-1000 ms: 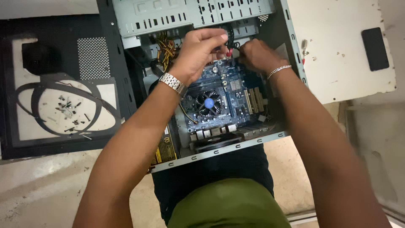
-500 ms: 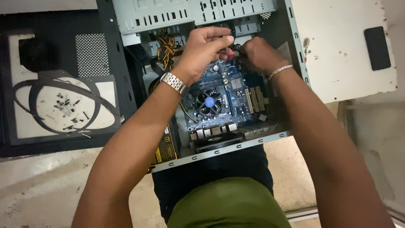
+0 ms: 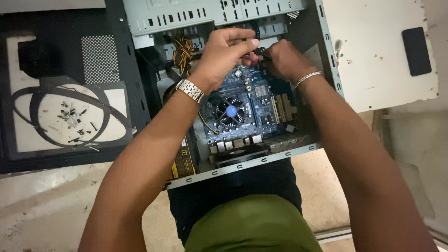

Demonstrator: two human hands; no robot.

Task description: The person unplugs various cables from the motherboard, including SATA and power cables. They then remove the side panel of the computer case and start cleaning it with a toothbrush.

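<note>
An open grey computer case point(image 3: 242, 167) lies flat, with a blue motherboard point(image 3: 261, 109) and its round CPU fan point(image 3: 230, 111) inside. Both my hands meet at the board's far edge. My left hand point(image 3: 227, 50), with a silver watch on its wrist, pinches a black cable point(image 3: 256, 32) that hangs from the drive cage. My right hand point(image 3: 281, 59), with a silver bracelet on its wrist, is curled around the small connector end point(image 3: 252, 58) between the two hands. My fingers hide where the connector meets the board.
A bundle of yellow and black wires point(image 3: 183, 49) runs at the left of the case, above a power supply point(image 3: 183, 161). A black side panel point(image 3: 100, 60) lies to the left, with loose screws point(image 3: 70, 116) on it. A dark flat device point(image 3: 416, 51) rests on the white tabletop point(image 3: 373, 70).
My hands have stayed together at the board's far edge, and the left fingers have closed further over the cable. The view has shifted slightly.
</note>
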